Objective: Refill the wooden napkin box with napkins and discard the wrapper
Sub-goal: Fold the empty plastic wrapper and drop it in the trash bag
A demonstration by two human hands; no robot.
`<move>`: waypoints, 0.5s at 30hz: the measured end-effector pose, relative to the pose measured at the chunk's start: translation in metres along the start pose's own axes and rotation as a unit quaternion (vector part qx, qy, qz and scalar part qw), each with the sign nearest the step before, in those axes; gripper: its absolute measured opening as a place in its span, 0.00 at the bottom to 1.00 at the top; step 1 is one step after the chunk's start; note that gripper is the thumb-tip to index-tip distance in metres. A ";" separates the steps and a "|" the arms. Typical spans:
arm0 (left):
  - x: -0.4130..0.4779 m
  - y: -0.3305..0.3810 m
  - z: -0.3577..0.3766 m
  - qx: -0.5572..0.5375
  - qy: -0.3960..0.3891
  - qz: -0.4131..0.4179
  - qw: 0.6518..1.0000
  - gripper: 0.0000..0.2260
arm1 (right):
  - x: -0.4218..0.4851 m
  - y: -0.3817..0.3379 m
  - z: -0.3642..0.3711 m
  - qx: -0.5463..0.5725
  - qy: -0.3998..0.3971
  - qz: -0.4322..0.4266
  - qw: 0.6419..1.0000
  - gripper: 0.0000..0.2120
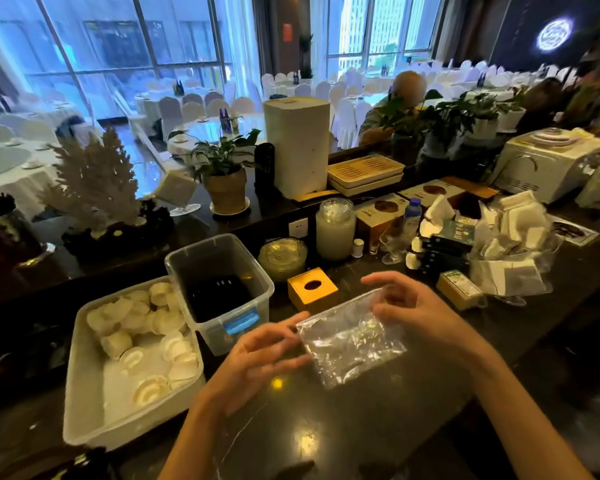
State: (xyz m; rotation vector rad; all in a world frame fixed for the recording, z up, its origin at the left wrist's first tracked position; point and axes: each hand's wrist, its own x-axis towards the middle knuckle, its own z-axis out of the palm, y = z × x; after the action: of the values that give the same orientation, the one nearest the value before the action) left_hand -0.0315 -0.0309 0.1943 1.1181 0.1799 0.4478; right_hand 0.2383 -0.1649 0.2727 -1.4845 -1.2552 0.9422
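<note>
Both hands (264, 355) (409, 306) grip a crinkled clear wrapper (352, 337) near the square wooden box (312, 289).

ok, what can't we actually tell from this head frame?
- Wooden napkin box: inside hidden; only a dark hole shows.
- Wrapper: clear and glary; contents unreadable.
- Right hand and left hand: fingertips blurred, grip on wrapper uncertain.
- No bin for discarding in frame.

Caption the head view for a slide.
Both hands, left and right, hold an empty clear wrapper before the wooden napkin box.
</note>
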 end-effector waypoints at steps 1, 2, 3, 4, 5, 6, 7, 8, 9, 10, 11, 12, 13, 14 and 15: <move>0.002 0.001 -0.004 0.011 0.009 0.002 1.000 0.15 | 0.004 -0.008 -0.004 -0.029 -0.008 -0.008 1.000 0.20; 0.006 0.002 -0.003 0.066 0.033 -0.001 0.997 0.20 | 0.008 -0.016 -0.006 -0.066 -0.025 -0.014 0.997 0.20; 0.012 0.006 0.001 0.147 0.054 -0.011 0.988 0.23 | 0.012 -0.024 -0.006 -0.100 -0.051 -0.019 0.993 0.21; 0.019 0.011 0.009 0.219 0.054 -0.028 0.974 0.23 | 0.018 -0.032 -0.004 -0.132 -0.077 -0.021 0.988 0.21; 0.027 0.016 0.017 0.267 0.034 -0.047 0.962 0.23 | 0.022 -0.039 0.000 -0.161 -0.102 -0.022 0.981 0.20; 0.035 0.018 0.024 0.292 0.008 -0.065 0.954 0.21 | 0.027 -0.045 0.004 -0.191 -0.118 -0.026 0.974 0.20; 0.042 0.017 0.029 0.303 -0.013 -0.078 0.950 0.20 | 0.029 -0.047 0.008 -0.212 -0.124 -0.034 0.969 0.19; 0.046 0.014 0.033 0.303 -0.018 -0.078 0.950 0.17 | 0.031 -0.049 0.011 -0.224 -0.121 -0.039 0.966 0.19; 0.050 0.009 0.037 0.290 -0.010 -0.069 0.954 0.15 | 0.032 -0.048 0.011 -0.223 -0.104 -0.043 0.968 0.20; 0.052 0.004 0.040 0.268 0.011 -0.056 0.962 0.13 | 0.028 -0.046 0.010 -0.212 -0.070 -0.044 0.974 0.23; 0.054 -0.001 0.042 0.243 0.040 -0.041 0.968 0.12 | 0.027 -0.043 0.010 -0.190 -0.022 -0.044 0.980 0.28; 0.056 -0.007 0.044 0.216 0.068 -0.028 0.974 0.12 | 0.022 -0.036 0.011 -0.150 0.035 -0.038 0.987 0.36; 0.059 -0.014 0.047 0.191 0.091 -0.019 0.977 0.11 | 0.017 -0.028 0.013 -0.085 0.089 -0.014 0.992 0.45; 0.062 -0.021 0.049 0.171 0.108 -0.016 0.979 0.11 | 0.011 -0.017 0.016 -0.020 0.124 0.027 0.992 0.54; 0.065 -0.028 0.052 0.155 0.116 -0.019 0.981 0.12 | 0.003 -0.004 0.023 0.034 0.129 0.066 0.989 0.60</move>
State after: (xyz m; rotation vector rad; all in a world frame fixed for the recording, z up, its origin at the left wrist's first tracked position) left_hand 0.0532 -0.0558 0.1969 1.3636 0.4876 0.5287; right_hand 0.2157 -0.1578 0.2701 -1.5935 -0.9397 0.8382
